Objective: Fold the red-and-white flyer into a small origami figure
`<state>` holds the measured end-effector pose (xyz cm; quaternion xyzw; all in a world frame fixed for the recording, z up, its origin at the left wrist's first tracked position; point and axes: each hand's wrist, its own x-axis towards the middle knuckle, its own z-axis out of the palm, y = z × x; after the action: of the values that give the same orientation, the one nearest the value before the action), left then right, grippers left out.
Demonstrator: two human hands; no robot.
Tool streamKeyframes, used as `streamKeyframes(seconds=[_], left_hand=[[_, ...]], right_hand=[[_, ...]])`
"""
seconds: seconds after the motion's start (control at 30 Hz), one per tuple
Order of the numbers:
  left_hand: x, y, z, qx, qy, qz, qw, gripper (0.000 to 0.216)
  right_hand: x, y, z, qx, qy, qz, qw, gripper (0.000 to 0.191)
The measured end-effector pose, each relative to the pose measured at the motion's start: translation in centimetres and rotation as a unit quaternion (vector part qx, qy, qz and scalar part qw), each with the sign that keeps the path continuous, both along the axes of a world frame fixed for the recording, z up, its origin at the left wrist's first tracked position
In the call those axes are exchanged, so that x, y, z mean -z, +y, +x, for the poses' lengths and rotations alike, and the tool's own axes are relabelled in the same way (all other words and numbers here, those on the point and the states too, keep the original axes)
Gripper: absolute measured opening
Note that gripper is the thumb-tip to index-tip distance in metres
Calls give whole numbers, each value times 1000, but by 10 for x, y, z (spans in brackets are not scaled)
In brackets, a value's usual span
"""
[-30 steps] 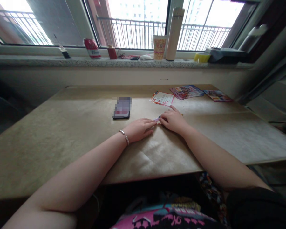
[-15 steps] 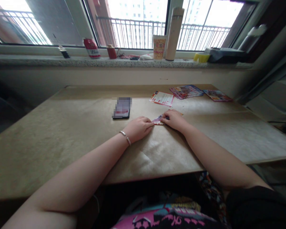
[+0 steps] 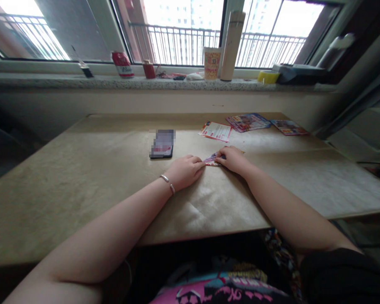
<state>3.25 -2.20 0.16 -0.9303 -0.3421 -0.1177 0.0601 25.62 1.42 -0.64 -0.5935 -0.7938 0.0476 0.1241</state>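
Observation:
A small printed sheet of colourful paper [image 3: 211, 160], folded to a pointed shape, lies on the table under my fingers. My left hand [image 3: 187, 170], with a silver cuff bracelet at the wrist, has its fingers pressed together at the paper's left tip. Curled over the right part of the paper, my right hand [image 3: 230, 158] pinches and presses it against the tabletop. The palm hides much of the sheet, and a yellowish corner shows beyond it. Just behind the paper lies a white printed sheet with red edges [image 3: 217, 131].
A phone [image 3: 162, 144] rests left of my hands on the table [image 3: 82, 181]. A stack of colourful printed sheets [image 3: 248, 122] and another printed sheet [image 3: 289, 127] sit at the back right. The windowsill holds a red can [image 3: 123, 64], a paper cup [image 3: 212, 63] and a tall flask [image 3: 232, 46].
Both hands stay on the folded paper in nearly the same place. The view has shifted very slightly.

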Motion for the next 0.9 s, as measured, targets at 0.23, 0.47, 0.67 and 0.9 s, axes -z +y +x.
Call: streamKeyframes(seconds=[0.23, 0.47, 0.67, 0.9], left_hand=[[3, 3, -1, 19, -10, 0, 1000, 29], [0, 3, -2, 19, -13, -12, 1000, 29], [1, 5, -5, 33, -13, -20, 999, 32], [-1, 4, -4, 29, -2, -21, 999, 32]], right_hand=[[-4, -1, 2, -11, -21, 8, 1000, 21], [-4, -5, 0, -3, -26, 19, 999, 19], [-12, -24, -9, -39, -134, 123, 983, 29], [-11, -22, -17, -79, -108, 99, 986, 30]])
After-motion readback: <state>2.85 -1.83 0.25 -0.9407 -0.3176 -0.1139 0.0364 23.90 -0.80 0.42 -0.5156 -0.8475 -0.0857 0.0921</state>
